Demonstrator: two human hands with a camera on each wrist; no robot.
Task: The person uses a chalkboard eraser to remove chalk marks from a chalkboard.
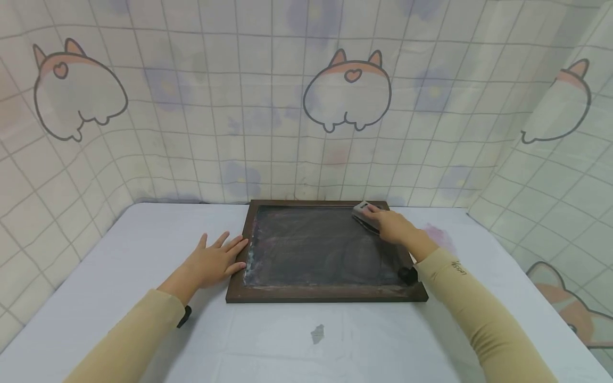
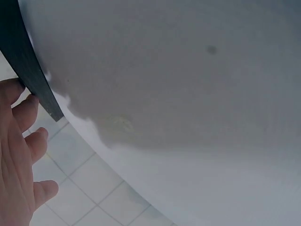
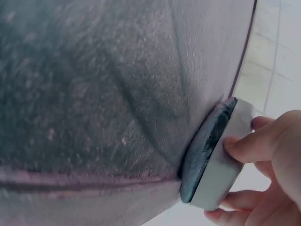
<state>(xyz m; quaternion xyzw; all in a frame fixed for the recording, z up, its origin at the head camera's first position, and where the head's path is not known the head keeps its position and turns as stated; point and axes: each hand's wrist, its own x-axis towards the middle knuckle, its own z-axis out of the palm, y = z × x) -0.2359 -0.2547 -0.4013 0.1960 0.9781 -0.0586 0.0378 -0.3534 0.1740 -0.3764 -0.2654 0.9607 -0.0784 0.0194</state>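
Note:
A blackboard [image 1: 316, 250] in a dark brown wooden frame lies on the white table, with faint chalk haze over its surface. My right hand [image 1: 395, 226] grips a grey chalkboard eraser [image 1: 360, 208] at the board's far right corner. In the right wrist view the thumb and fingers pinch the grey back of the eraser [image 3: 221, 174], and its dark felt side is against the board. My left hand [image 1: 210, 263], fingers spread and straight, rests at the board's left edge, with fingertips on the frame [image 2: 28, 56].
The white table [image 1: 268, 340] has a grey patch [image 1: 317, 334] near the front and a pinkish stain [image 1: 440, 238] right of the board. A tile-patterned curtain [image 1: 210, 117] with cartoon animals closes in the back and sides.

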